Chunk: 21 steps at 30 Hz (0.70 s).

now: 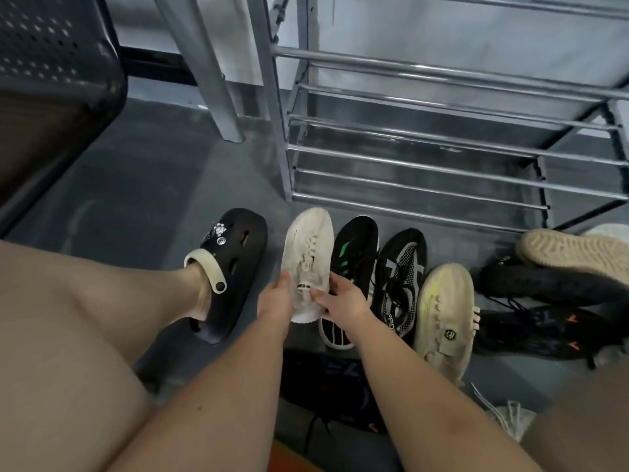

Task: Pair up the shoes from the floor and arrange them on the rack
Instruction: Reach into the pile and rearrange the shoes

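The forearms hide most of a dark shoe (pixel 326 379) near the bottom edge.

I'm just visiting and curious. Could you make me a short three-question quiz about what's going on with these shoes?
1. True or false: the metal rack already has shoes on its bars.
2. Which shoe do both hands touch? A) the white sneaker B) the black sneaker with green marks C) the cream sneaker
3. Fill in: the person's foot wears a black ____.

Key:
1. False; the visible bars are bare.
2. A; the left hand and right hand grip its sides.
3. Clog.
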Tool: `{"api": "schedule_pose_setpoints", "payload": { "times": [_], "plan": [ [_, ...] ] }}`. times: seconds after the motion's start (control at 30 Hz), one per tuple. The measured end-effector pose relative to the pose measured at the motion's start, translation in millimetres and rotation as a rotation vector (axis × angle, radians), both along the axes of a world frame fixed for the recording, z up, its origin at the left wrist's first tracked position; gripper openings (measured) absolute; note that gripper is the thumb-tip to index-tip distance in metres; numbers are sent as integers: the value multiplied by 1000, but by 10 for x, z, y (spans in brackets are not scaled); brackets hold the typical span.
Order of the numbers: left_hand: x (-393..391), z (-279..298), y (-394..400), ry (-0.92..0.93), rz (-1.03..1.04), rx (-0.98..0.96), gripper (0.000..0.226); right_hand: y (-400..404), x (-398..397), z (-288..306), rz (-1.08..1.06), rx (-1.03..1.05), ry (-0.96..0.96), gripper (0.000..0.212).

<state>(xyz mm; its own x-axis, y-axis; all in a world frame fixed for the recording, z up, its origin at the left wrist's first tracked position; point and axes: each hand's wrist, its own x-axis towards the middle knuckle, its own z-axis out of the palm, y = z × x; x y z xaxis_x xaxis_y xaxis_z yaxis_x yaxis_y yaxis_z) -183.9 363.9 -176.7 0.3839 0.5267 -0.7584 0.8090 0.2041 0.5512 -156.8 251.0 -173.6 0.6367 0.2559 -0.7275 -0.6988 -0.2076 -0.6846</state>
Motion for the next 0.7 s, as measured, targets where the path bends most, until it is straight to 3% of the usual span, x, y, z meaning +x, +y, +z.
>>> {"api": "schedule_pose_setpoints", "payload": {
  "times": [0.17,0.3,0.43,0.57,0.7],
  "plan": [
    [-18,-42,35,-36,9,12,51,57,8,41,160,-52,45,32],
    [-41,4,32,-39,-148,126,66,-3,-44,40,156,-89,40,63],
    [-105,126,-113,-50,-569,357,70,-259,-69,84,272,-284,-121,70],
    [-225,182,-307,4,-1123,609,69,-773,-193,174,609,-625,-388,76],
    [-339,240,-548,-10,-1422,698,67,-1351,-414,198,770,-868,-380,79]
  ]
}}
